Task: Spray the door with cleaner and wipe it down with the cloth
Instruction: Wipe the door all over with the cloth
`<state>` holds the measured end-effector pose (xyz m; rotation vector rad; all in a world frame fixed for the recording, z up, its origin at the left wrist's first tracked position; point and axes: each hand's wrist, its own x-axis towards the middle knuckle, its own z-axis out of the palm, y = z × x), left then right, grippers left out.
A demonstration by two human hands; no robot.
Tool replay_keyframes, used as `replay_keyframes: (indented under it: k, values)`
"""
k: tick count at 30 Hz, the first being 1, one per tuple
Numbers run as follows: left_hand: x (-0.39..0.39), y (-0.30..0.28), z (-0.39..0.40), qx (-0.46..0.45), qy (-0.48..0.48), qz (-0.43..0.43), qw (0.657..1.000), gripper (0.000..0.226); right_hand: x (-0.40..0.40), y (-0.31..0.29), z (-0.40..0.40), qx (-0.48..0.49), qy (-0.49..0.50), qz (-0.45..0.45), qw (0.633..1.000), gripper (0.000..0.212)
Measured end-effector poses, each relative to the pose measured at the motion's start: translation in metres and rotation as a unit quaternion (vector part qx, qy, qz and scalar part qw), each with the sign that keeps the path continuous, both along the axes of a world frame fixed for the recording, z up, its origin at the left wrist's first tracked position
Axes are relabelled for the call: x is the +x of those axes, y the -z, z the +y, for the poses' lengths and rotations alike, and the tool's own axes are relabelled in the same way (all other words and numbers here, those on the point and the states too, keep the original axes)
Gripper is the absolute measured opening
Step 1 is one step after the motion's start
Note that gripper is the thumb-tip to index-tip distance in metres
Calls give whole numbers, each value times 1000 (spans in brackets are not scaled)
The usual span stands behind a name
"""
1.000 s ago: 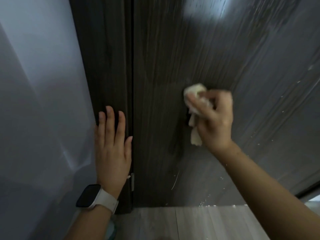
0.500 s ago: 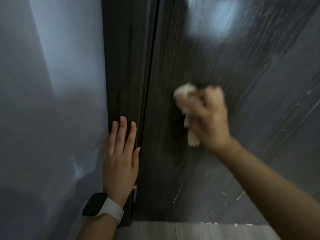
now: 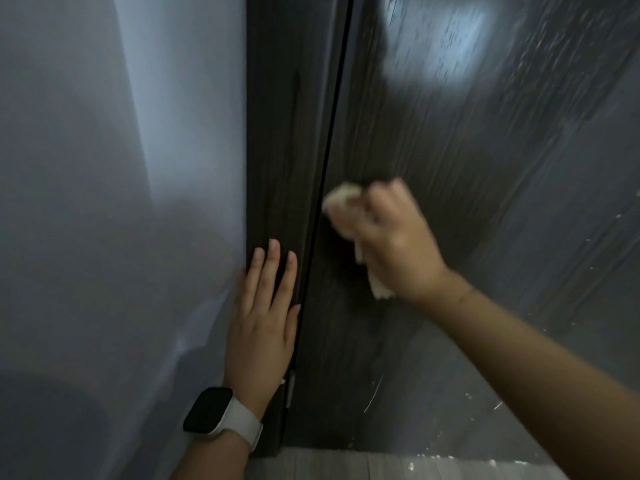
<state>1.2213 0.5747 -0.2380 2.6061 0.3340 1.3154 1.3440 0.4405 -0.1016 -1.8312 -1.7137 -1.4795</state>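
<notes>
Since a second ago the cloth has slid leftward across the panel, toward the dark gap beside the door frame [image 3: 277,150]. At lower centre-left, the left hand [image 3: 263,327] lies flat on that frame, fingers straight, a watch [image 3: 216,415] on its wrist. Right of centre, the right hand [image 3: 391,237] is fisted around the pale, bunched cloth [image 3: 341,199], pressing it to the dark door [image 3: 485,202]. White specks dot the lower right. To wipe well, I'd keep firm pressure, overlap strokes, and work down toward those specks.
</notes>
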Motion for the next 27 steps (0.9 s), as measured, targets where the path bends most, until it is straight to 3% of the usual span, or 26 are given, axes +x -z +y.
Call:
replay_keyframes:
  k: [3,5,12,17,19,23,27]
  values:
    - [-3,0,3,0,9,6,1000,84,-4,-49,14,146,21,50,988,30]
    - [-4,0,4,-2,14,8,1000,82,-6,-39,23,172,6,70,983,29]
    - [-11,1,-3,-38,36,16,998,74,-21,128,2,-54,48,119,990,34]
    - [-13,5,-7,-51,44,25,997,74,-17,127,-9,-133,49,95,985,29]
    - [-11,8,-11,-64,40,19,997,74,-12,102,-22,-88,52,86,991,27]
    - [-5,26,-22,-76,2,36,996,84,4,71,-48,125,53,146,980,29]
    - [-1,58,-29,-44,-40,73,996,107,19,130,-62,121,51,130,983,31]
